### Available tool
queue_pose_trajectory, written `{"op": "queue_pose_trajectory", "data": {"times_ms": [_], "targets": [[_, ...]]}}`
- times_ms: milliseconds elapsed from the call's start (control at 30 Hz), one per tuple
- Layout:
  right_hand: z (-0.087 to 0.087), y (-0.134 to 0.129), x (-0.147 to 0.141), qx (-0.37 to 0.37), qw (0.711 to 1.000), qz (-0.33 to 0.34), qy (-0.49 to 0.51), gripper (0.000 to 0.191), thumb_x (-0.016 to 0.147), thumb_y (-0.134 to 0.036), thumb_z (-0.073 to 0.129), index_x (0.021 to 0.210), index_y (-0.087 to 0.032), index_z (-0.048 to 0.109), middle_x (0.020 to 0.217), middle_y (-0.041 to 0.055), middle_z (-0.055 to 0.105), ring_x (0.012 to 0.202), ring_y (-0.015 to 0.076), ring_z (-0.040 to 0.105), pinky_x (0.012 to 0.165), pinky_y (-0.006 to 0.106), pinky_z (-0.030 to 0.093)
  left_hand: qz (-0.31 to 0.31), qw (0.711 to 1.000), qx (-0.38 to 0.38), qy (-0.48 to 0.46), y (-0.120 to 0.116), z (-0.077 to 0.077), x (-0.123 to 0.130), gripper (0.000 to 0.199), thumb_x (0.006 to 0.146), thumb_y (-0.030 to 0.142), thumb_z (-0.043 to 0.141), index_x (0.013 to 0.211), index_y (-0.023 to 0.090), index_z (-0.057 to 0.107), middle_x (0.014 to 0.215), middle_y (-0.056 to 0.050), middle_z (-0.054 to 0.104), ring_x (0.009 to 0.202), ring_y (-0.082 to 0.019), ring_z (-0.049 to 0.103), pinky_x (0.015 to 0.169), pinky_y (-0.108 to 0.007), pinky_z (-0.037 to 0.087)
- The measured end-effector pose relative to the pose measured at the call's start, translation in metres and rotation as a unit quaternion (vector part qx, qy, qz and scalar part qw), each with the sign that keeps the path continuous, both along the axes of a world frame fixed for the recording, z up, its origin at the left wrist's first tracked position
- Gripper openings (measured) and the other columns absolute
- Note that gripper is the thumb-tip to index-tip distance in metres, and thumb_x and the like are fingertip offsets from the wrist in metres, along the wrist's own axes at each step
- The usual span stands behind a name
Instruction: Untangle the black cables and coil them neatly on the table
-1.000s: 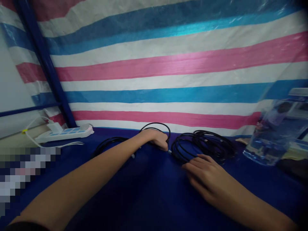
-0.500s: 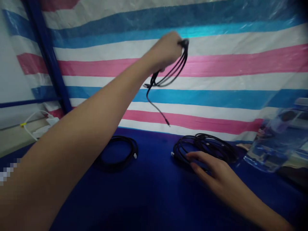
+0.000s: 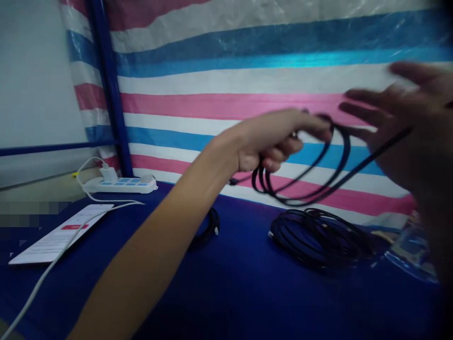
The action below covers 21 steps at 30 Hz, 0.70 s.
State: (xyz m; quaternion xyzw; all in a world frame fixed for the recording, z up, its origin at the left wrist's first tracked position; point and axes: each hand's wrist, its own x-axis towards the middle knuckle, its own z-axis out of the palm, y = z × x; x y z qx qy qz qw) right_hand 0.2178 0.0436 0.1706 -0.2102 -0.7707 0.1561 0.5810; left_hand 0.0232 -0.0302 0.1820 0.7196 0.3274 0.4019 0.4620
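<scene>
The left hand (image 3: 272, 134) is closed round a looped black cable (image 3: 348, 146), held up above the blue bench (image 3: 247, 283), in front of the striped sheet (image 3: 212, 85); the right hand (image 3: 406, 108), blurred, has its fingers spread wide, one strand overlapping its palm, though I cannot tell whether they touch; below lie a cable heap (image 3: 329, 245) and, partly hidden, another coil (image 3: 214, 219).
</scene>
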Motion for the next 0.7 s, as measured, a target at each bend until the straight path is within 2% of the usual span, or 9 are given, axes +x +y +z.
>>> {"op": "queue_pose_trajectory", "data": {"times_ms": [67,133,233,333,400,467,567,633,700], "targets": [[-0.007,-0.010,-0.002,-0.039,0.990,0.045,-0.127,0.045,0.081,-0.035,0.059,0.125,-0.033,0.049,0.114,0.0042,0.060,0.110,0.0218,0.055,0.085,0.032,0.048,-0.039,0.998,-0.043,0.016,0.009,-0.018,-0.005,0.023,0.085,0.035,0.050,0.077,0.014,0.053,0.051,0.007,0.014,0.042,-0.002,0.006,0.042,-0.020,0.002],[-0.016,-0.020,-0.008,-0.048,0.955,0.034,-0.290,0.052,0.082,-0.041,0.056,0.132,-0.039,0.041,0.116,0.0020,0.060,0.104,0.0226,0.058,0.073,0.028,0.053,-0.031,0.998,-0.052,0.018,0.020,-0.031,-0.007,0.027,0.082,0.040,0.053,0.072,0.015,0.053,0.050,0.006,0.019,0.041,-0.003,0.009,0.040,-0.022,0.003],[-0.023,-0.028,-0.019,-0.016,0.924,0.013,-0.381,0.062,0.082,-0.049,0.053,0.138,-0.040,0.029,0.119,0.0044,0.057,0.077,0.0198,0.065,0.047,0.021,0.052,-0.012,0.998,-0.024,0.049,0.029,-0.040,-0.007,0.030,0.081,0.042,0.049,0.066,0.016,0.051,0.051,0.002,0.034,0.039,-0.005,0.022,0.037,-0.022,0.010],[-0.022,-0.029,-0.024,-0.029,0.917,0.008,-0.399,0.075,0.078,-0.051,0.056,0.142,-0.035,0.020,0.101,0.0067,0.064,0.041,0.0102,0.053,0.030,0.019,0.043,-0.071,0.993,0.006,0.097,0.027,-0.042,-0.009,0.036,0.086,0.046,0.037,0.076,0.015,0.054,0.061,-0.003,0.050,0.045,-0.007,0.037,0.041,-0.020,0.028],[-0.021,-0.028,-0.023,-0.043,0.919,0.007,-0.392,0.081,0.077,-0.046,0.059,0.143,-0.032,0.016,0.092,0.0063,0.066,0.038,0.0095,0.051,0.029,0.019,0.041,-0.101,0.985,0.026,0.138,0.023,-0.041,-0.011,0.037,0.086,0.050,0.039,0.087,0.016,0.055,0.070,-0.005,0.056,0.052,-0.009,0.045,0.047,-0.021,0.036],[-0.018,-0.028,-0.020,-0.056,0.925,-0.003,-0.376,0.080,0.077,-0.041,0.059,0.143,-0.032,0.015,0.097,0.0067,0.066,0.043,0.0110,0.054,0.031,0.019,0.043,-0.107,0.982,0.047,0.150,0.018,-0.040,-0.013,0.030,0.080,0.044,0.053,0.097,0.018,0.054,0.072,-0.003,0.055,0.054,-0.010,0.046,0.047,-0.021,0.036],[-0.014,-0.029,-0.015,-0.045,0.940,-0.031,-0.337,0.070,0.076,-0.033,0.060,0.139,-0.034,0.028,0.103,0.0059,0.064,0.052,0.0134,0.059,0.038,0.022,0.048,-0.055,0.992,0.088,0.077,0.016,-0.037,-0.013,0.027,0.071,0.020,0.062,0.097,0.017,0.056,0.059,0.003,0.041,0.045,-0.005,0.035,0.040,-0.019,0.023],[-0.012,-0.029,-0.014,-0.029,0.953,-0.059,-0.297,0.054,0.076,-0.028,0.060,0.128,-0.028,0.045,0.092,0.0054,0.066,0.061,0.0161,0.062,0.045,0.023,0.050,0.014,0.992,0.124,-0.016,0.015,-0.034,-0.011,0.024,0.072,0.012,0.056,0.095,0.015,0.057,0.051,0.006,0.030,0.040,-0.003,0.027,0.039,-0.018,0.017],[-0.010,-0.027,-0.014,-0.047,0.967,-0.084,-0.235,0.036,0.077,-0.021,0.058,0.113,-0.021,0.056,0.077,0.0053,0.066,0.066,0.0177,0.064,0.052,0.025,0.052,0.076,0.976,0.163,-0.123,0.015,-0.032,-0.008,0.023,0.074,0.008,0.053,0.095,0.015,0.055,0.048,0.008,0.025,0.037,-0.002,0.024,0.040,-0.016,0.016]]}}
